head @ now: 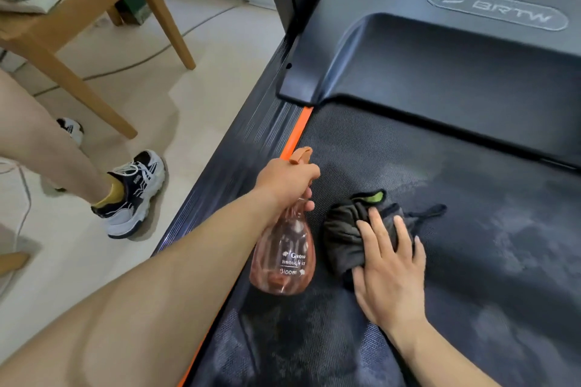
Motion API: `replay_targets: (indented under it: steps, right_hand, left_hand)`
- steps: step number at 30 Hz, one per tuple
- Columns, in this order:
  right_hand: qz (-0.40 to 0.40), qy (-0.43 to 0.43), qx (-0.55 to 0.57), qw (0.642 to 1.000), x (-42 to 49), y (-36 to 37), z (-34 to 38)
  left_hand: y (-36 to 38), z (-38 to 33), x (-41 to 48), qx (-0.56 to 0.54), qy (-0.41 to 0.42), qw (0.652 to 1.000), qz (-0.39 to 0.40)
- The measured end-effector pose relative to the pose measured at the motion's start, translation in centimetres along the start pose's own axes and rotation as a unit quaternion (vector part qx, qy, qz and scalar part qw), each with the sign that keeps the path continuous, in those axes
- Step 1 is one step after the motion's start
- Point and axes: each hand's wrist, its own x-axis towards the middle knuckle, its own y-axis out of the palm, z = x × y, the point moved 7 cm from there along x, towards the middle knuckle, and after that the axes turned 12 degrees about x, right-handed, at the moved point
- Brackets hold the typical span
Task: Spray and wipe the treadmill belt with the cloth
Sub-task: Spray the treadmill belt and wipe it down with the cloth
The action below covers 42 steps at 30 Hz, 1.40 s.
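Left hand [284, 181] on bottle [284, 258]; cloth [345, 229] under right hand [390, 264].
Left hand curls round the bottle neck. Cloth lies bunched on the belt [487, 245], at 3 o'clock from the bottle. Right hand presses flat on it, fingers spread.

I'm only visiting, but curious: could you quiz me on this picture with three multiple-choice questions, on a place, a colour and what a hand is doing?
1. Where is the dark cloth? A: on the wooden table. B: on the treadmill belt, beside the spray bottle. C: on the floor.
2. What colour is the strip along the belt's edge? A: blue. B: white. C: orange.
3. What is the right hand doing? A: pressing flat on the cloth. B: gripping the bottle. C: hanging free.
Answers: B, it lies on the belt; C, the strip is bright orange; A, its straight fingers lie on the cloth.
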Motion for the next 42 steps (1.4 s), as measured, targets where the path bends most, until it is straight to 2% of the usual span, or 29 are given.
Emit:
replay_targets:
  steps: [6,9,13,15,17,19,22,24,28,30,32,34,37,42]
  right_hand:
    - [-0.022,0.007,0.031,0.999,1.2,-0.6,0.4]
    - [-0.030,0.024,0.055,0.998,7.0,-1.5,0.7]
    - [0.061,0.063,0.124,0.988,19.7,-3.0,2.8]
    - [0.075,0.059,0.131,0.987,22.2,-2.9,3.8]
    - [0.052,0.029,0.087,0.994,20.4,-2.1,4.7]
    - [0.021,-0.048,0.069,0.996,14.8,-0.8,5.7]
    - [0.064,-0.190,0.021,0.980,6.9,1.8,6.9]
    - [0.082,-0.218,-0.015,0.972,8.2,1.6,6.2]
    - [0.055,-0.110,0.003,0.992,16.3,-0.6,4.8]
    - [0.036,-0.070,0.025,0.997,16.9,-0.7,4.2]
    - [0.018,-0.074,0.014,0.997,14.1,-0.4,3.2]
    - [0.005,-0.117,-0.002,0.993,9.2,-0.6,1.1]
    - [-0.012,-0.130,-0.020,0.991,1.7,-1.1,-5.5]
    - [-0.081,0.041,0.016,0.996,-3.6,-2.4,-12.4]
  left_hand:
    - [-0.7,1.0,-0.1,0.012,0.000,1.000,0.007]
    - [-1.4,1.3,-0.1,-0.004,0.004,1.000,0.026]
    - [-2.9,1.6,-0.1,-0.038,0.005,0.999,0.033]
    - [-3.5,1.7,0.0,-0.053,0.004,0.998,0.034]
    - [-3.9,1.7,0.0,-0.060,0.006,0.998,0.032]
    - [-3.9,1.4,-0.1,-0.063,0.010,0.997,0.031]
    - [-3.9,0.7,-0.1,-0.051,0.014,0.998,0.031]
    - [-3.7,0.8,0.1,-0.049,0.012,0.998,0.031]
    - [-3.0,1.9,0.5,-0.045,0.004,0.998,0.034]
    - [-2.2,2.3,0.4,-0.046,0.019,0.998,0.041]
    - [-0.6,1.9,-0.1,-0.046,0.038,0.996,0.059]
    - [1.6,1.2,-1.0,-0.020,0.052,0.995,0.087]
    - [5.1,-0.1,-1.6,0.047,0.078,0.989,0.121]
    - [9.6,-2.7,-1.4,0.114,0.072,0.980,0.147]
